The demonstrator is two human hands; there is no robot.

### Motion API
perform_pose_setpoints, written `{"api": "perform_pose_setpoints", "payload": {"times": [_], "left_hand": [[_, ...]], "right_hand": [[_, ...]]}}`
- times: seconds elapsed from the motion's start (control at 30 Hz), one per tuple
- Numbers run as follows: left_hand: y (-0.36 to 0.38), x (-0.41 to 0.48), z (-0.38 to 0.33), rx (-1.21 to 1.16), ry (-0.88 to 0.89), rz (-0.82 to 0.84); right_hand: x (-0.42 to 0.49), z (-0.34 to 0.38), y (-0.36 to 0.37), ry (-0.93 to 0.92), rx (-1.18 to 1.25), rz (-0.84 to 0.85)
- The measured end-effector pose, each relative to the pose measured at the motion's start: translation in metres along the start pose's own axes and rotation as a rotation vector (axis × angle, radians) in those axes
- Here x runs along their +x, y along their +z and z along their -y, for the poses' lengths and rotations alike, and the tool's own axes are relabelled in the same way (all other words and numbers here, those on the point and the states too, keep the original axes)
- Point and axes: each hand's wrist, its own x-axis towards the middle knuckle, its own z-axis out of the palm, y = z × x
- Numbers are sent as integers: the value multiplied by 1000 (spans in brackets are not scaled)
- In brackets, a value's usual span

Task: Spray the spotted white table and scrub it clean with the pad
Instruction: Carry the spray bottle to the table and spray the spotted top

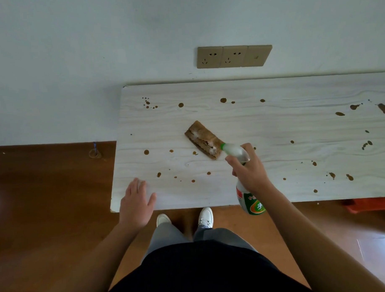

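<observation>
The white wood-grain table (273, 125) carries many brown spots, scattered from its left end to its right edge. A brown scrub pad (201, 138) lies flat near the middle, with white foam on its top. My right hand (250, 169) grips the neck of a spray bottle (251, 202) with a green and red label; its nozzle points at the pad from close by. My left hand (135, 204) hovers flat with straight fingers over the table's front left corner, holding nothing.
The table's back edge meets a pale wall with a tan socket panel (233, 56). Brown wooden floor (47, 205) lies left of and in front of the table. An orange object (368, 205) sits under the table's right front edge.
</observation>
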Motion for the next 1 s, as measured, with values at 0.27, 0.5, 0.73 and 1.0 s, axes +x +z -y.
{"api": "perform_pose_setpoints", "payload": {"times": [0.27, 0.5, 0.73, 1.0], "left_hand": [[-24, -6, 24, -154, 59, 157], [-51, -6, 64, -603, -76, 68], [-79, 17, 147, -844, -350, 78], [-88, 32, 234, -781, -380, 170]], "right_hand": [[-5, 53, 36, -182, -57, -8], [10, 105, 99, -276, -110, 10], [61, 173, 176, -311, -230, -42], [141, 260, 244, -372, -377, -119]]}}
